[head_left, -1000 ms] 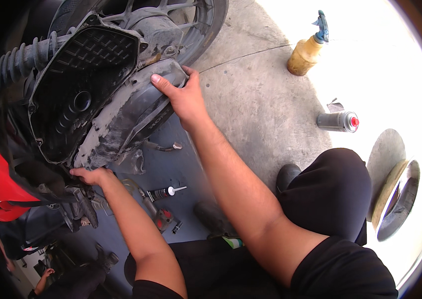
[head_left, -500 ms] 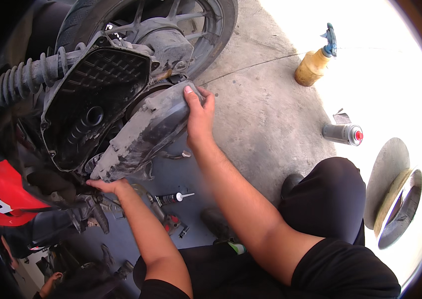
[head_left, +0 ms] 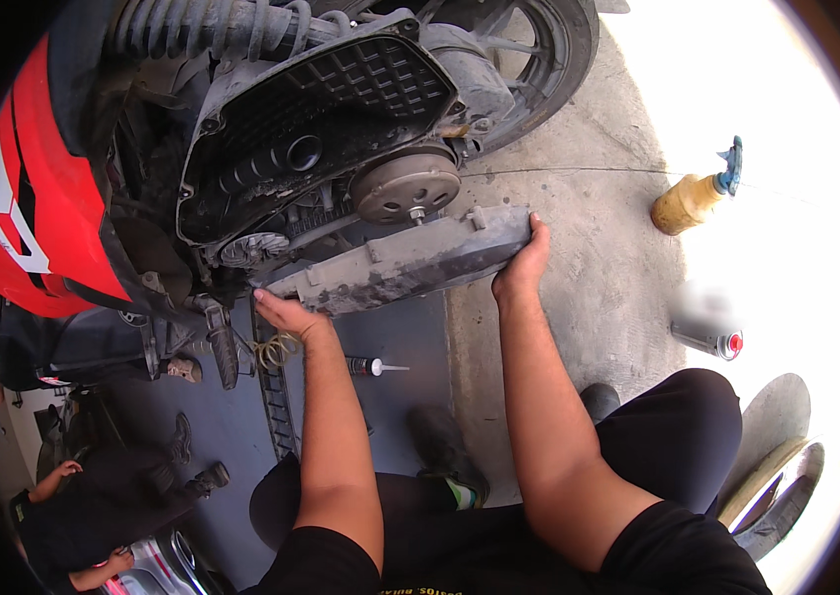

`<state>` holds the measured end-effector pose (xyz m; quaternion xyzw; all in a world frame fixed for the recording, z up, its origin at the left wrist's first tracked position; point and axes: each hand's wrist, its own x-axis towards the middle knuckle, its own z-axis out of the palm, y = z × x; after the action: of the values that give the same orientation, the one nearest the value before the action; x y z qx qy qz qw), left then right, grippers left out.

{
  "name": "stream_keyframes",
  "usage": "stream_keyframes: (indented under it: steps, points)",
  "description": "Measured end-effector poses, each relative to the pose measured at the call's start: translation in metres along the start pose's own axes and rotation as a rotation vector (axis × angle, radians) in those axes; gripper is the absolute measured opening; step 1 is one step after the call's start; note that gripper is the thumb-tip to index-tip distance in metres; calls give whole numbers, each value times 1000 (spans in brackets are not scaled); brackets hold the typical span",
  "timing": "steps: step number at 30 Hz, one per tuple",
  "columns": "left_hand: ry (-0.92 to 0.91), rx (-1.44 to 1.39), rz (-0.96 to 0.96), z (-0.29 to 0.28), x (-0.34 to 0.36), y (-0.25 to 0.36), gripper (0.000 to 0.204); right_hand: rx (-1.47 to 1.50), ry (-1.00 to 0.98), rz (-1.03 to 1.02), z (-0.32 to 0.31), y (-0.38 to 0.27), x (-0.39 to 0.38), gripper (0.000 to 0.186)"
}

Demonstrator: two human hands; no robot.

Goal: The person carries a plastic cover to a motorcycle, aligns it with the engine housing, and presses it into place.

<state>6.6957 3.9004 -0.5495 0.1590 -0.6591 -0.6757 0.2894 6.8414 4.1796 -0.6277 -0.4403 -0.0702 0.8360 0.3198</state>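
A long, dirty grey transmission cover (head_left: 405, 260) is held between my two hands, a little below the scooter's engine side. My left hand (head_left: 291, 317) grips its left end, thumb on top. My right hand (head_left: 527, 266) is wrapped round the right end, fingers partly hidden behind it. Just above the cover, a round brown clutch bell (head_left: 406, 186) with a centre shaft shows bare. Left of it sits a finned pulley (head_left: 254, 248). Above both is an open black air filter box (head_left: 241, 180) with a ribbed tube inside.
The rear wheel (head_left: 569, 74) and coil spring (head_left: 212, 28) are at the top; red bodywork (head_left: 63, 208) is at left. On the floor are a spray bottle (head_left: 686, 203), a spray can (head_left: 708, 335), a white-nozzled tube (head_left: 365, 366) and a ring-shaped part (head_left: 787, 506). Another person (head_left: 113, 496) is lower left.
Both hands have brought the cover away from the engine side and turned it more level, uncovering the clutch bell and pulley. The whole view has shifted, showing more red bodywork and the other person.
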Motion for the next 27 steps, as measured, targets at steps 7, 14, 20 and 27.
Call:
stream_keyframes:
  steps: [7,14,20,27]
  points:
    - [60,578,161,-41,11,-18,73,-152,23,-16,-29,19,-1,51]
    - [-68,967,-55,-54,-15,-15,94,-550,244,122,-49,23,-16,74]
    - [-204,1170,-219,-44,-24,-25,96,-509,145,174,-78,14,19,78]
    - [-336,1180,-285,-48,-27,-16,97,-610,187,208,-50,-13,-3,70]
